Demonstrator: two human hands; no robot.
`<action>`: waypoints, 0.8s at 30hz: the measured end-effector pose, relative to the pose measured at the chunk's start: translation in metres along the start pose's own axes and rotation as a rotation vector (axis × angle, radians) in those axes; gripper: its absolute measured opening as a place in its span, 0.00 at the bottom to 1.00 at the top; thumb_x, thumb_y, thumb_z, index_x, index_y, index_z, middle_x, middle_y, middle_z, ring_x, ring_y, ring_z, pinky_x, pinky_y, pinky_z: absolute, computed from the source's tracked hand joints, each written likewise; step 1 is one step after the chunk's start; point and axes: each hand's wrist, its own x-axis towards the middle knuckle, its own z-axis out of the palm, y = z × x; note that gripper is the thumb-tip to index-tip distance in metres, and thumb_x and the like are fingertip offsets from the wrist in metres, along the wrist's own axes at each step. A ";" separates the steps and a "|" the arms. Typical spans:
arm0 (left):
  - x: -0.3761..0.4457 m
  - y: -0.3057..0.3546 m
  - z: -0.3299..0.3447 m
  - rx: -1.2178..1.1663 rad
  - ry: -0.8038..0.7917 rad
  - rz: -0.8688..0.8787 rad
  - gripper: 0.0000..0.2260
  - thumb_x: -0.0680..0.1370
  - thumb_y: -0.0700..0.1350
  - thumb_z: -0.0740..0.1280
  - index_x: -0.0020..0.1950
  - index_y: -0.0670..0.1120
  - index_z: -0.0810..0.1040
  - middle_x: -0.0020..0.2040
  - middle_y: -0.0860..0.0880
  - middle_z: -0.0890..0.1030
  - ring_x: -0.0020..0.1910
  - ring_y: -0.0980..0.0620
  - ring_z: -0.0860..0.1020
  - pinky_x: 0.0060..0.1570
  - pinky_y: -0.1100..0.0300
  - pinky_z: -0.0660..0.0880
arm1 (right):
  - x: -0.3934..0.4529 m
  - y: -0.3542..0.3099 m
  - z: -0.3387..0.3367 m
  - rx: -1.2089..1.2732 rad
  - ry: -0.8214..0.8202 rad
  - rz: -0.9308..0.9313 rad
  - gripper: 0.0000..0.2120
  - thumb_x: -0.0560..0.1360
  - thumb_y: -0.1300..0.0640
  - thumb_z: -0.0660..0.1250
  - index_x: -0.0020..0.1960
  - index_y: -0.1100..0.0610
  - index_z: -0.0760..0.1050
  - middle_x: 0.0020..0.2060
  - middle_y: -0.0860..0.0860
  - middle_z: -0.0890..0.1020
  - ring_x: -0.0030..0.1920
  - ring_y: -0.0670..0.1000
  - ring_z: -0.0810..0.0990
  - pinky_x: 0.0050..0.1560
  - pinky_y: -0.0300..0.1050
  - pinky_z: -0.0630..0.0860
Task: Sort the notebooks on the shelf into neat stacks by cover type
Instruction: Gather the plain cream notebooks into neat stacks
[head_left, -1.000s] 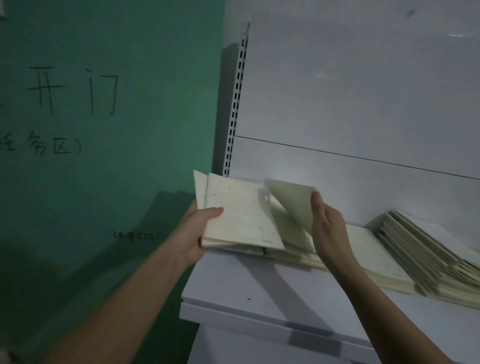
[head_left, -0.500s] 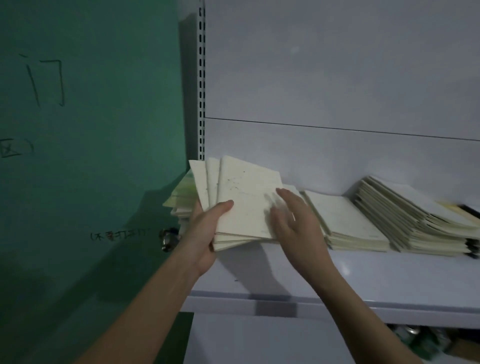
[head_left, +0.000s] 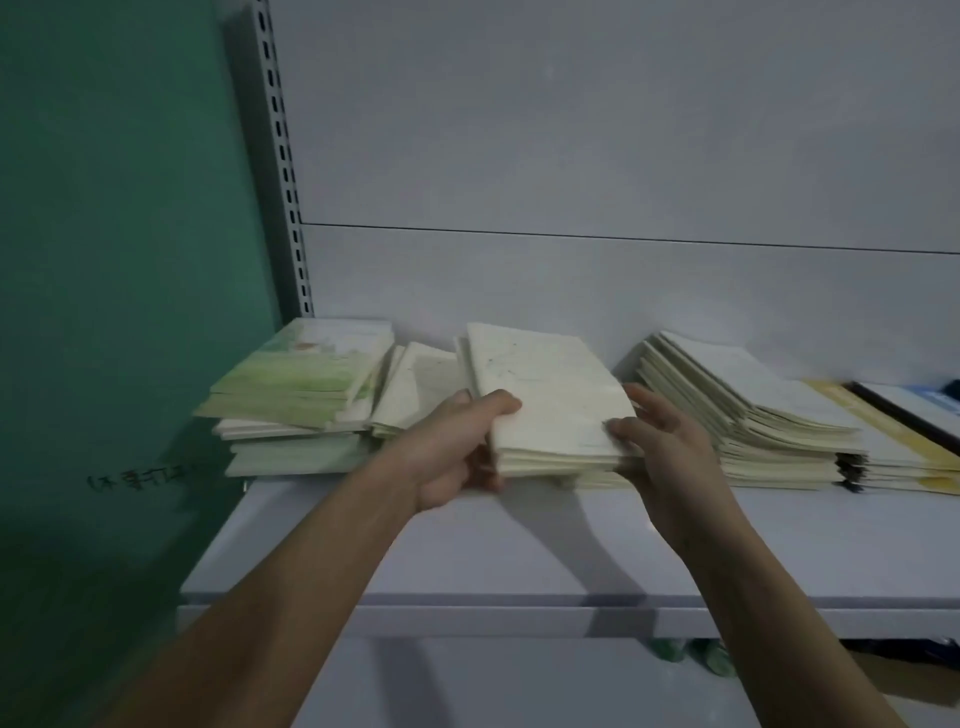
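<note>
We have a small bundle of cream notebooks (head_left: 550, 410) between both hands, just above the white shelf (head_left: 467, 551), in the middle of the row of piles. Our left hand (head_left: 457, 452) has its grip closed on the bundle's left edge, thumb lying on the top cover and fingers tucked beneath. Our right hand (head_left: 660, 441) takes the right edge: its thumb rests on the near right corner of the top cover and its fingers curl along that side, so this grip also holds the bundle, though more loosely.

The step in hand, as we judge it, is squaring up this bundle and bringing it to the pile it belongs with. The covers are plain cream with faint specks, and the books in the bundle are slightly fanned at the far edge.

To our left lies the green-covered stack (head_left: 296, 395), with a few cream notebooks (head_left: 415, 389) leaning against its right side. To our right sits the tall cream stack (head_left: 737, 421), splayed and sloping, and past it a yellow-edged stack (head_left: 893, 452) with a dark-edged book on top at the frame's edge.

The next move calls for tapping the edges flush, then lowering the bundle flat onto matching covers. We cannot tell from here whether the cream pile on the right carries the same cover, so a check comes first. Thin soft covers slide easily, so both grips should stay firm until the bundle rests.
</note>
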 end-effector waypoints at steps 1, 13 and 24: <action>0.009 0.002 0.013 0.040 0.032 0.041 0.13 0.80 0.44 0.65 0.63 0.42 0.74 0.43 0.47 0.82 0.34 0.51 0.78 0.22 0.65 0.69 | 0.008 0.001 -0.011 -0.010 0.044 -0.007 0.20 0.76 0.70 0.63 0.66 0.58 0.73 0.51 0.52 0.84 0.44 0.50 0.83 0.38 0.39 0.78; 0.061 -0.077 0.109 0.598 0.449 0.412 0.28 0.80 0.37 0.62 0.78 0.47 0.56 0.79 0.49 0.53 0.76 0.51 0.59 0.63 0.69 0.58 | 0.083 0.039 -0.067 -0.635 0.121 -0.162 0.18 0.77 0.60 0.64 0.65 0.62 0.72 0.59 0.55 0.75 0.58 0.53 0.76 0.54 0.40 0.69; 0.072 -0.104 0.108 0.837 0.576 0.536 0.22 0.81 0.38 0.63 0.75 0.43 0.64 0.77 0.47 0.59 0.75 0.50 0.60 0.67 0.70 0.56 | 0.078 0.079 -0.074 -1.081 0.014 -0.317 0.21 0.79 0.44 0.53 0.63 0.55 0.72 0.66 0.57 0.71 0.63 0.59 0.70 0.60 0.52 0.68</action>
